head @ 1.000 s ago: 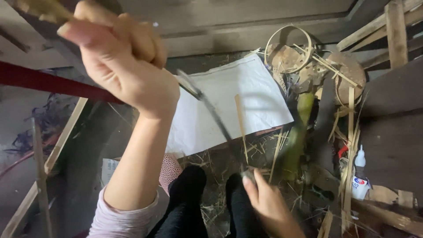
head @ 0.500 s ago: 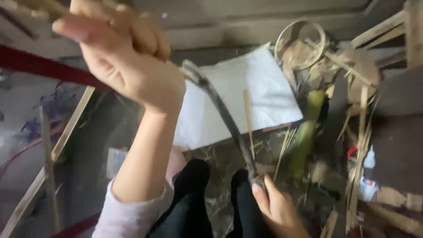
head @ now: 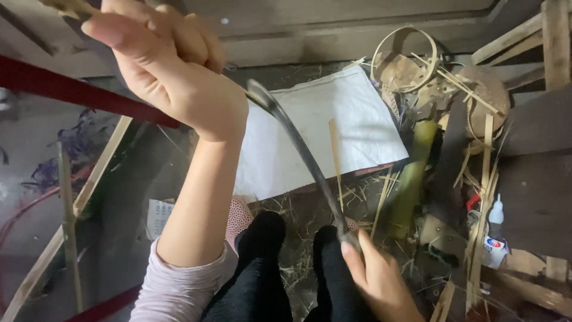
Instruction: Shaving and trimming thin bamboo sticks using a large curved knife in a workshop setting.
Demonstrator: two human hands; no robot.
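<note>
The left hand [head: 170,71] is raised close to the camera, its grip closed around a pale bamboo piece [head: 68,7] that runs out of the frame at the top, so its length cannot be told. The right hand [head: 375,277], low by the knees, grips the handle end of a long curved dark blade [head: 298,149]; the handle itself is hidden inside the fingers. The blade's tip disappears behind the left wrist. Below lie a white sheet [head: 322,131], a green bamboo stalk [head: 411,179] and blurred bamboo strips [head: 482,161] on the floor.

A bamboo strip [head: 335,161] lies on the sheet [head: 357,125], hoop [head: 405,56] behind.
</note>
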